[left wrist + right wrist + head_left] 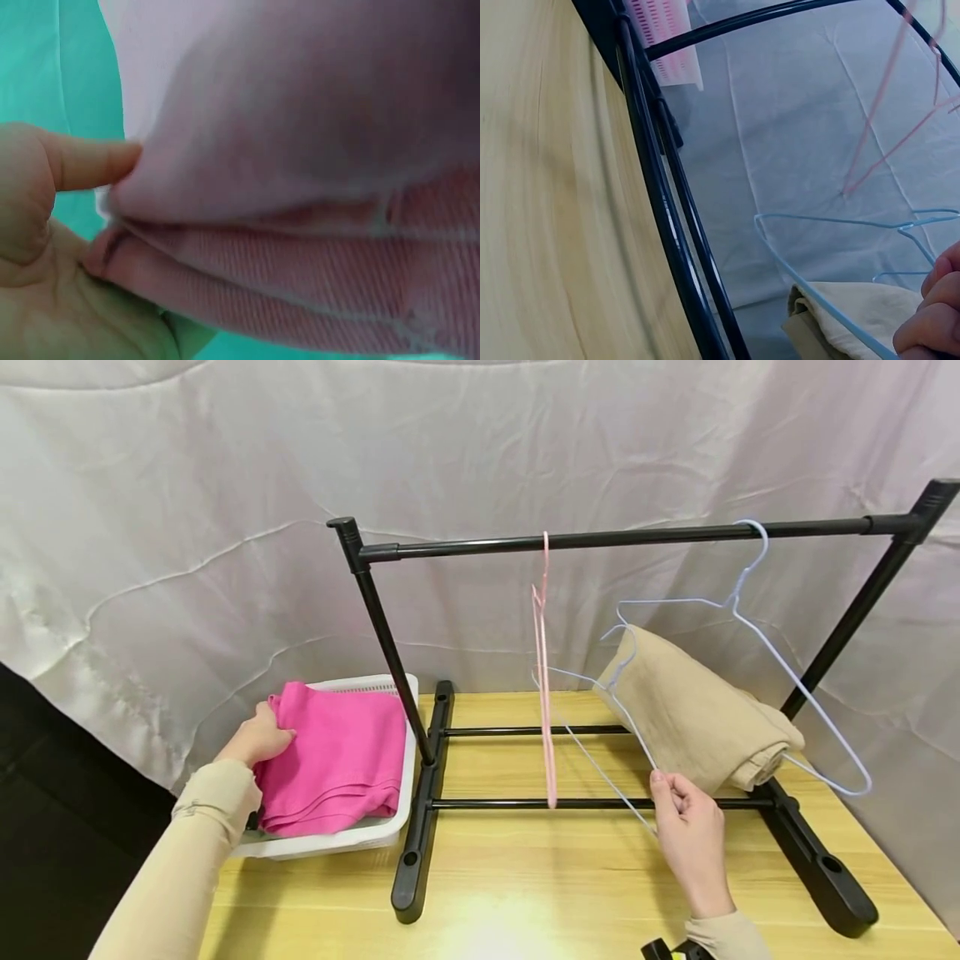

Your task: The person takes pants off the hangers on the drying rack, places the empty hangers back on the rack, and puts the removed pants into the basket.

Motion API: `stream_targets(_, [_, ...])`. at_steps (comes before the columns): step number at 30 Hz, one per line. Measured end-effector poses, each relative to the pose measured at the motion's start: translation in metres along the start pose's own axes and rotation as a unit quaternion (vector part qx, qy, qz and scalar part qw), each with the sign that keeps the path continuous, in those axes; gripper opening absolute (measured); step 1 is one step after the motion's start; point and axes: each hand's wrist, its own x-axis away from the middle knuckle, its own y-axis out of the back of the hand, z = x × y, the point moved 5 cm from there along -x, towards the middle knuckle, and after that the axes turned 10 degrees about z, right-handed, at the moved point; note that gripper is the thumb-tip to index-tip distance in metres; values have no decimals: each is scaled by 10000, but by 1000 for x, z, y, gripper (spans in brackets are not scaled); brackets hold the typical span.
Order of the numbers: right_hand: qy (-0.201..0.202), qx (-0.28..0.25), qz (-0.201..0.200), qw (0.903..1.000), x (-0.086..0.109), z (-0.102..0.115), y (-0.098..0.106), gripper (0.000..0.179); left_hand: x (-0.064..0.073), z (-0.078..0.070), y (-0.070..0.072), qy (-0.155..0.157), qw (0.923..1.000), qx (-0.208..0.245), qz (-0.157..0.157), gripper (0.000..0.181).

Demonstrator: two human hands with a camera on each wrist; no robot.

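At the left, my left hand grips the near-left edge of a folded bright pink cloth. In the left wrist view the thumb lies over the pink fabric, with the fingers under its folded layers. The cloth sits in a white plastic basket. My right hand pinches one side of a light blue wire hanger, its hook upward, in front of the rack. That hanger carries no cloth. A folded beige cloth hangs over another blue hanger on the rail.
A black clothes rack stands on the wooden table, its feet reaching toward me. A pink hanger hangs edge-on from the rail, left of the held hanger. Behind everything is a pale curtain.
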Motion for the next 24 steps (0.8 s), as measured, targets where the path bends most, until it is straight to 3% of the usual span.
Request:
stream_targets(4, [-73,109,107,9999,1,2,1,30,4,-4,0,101,9998,-24,-191,75])
stream_targets(11, [21,123,117,9999,3,6,2,30,15,-31,2,214,9994,56,-260,71])
stream_targets(17, [238,117,53,9996,3,11,4,25,20,-68,8,-83,9973,275,-669,66])
stream_targets(24, [265,57,74,9996,4,17,7,24,23,-107,17,-1083,9877,669,-908,63])
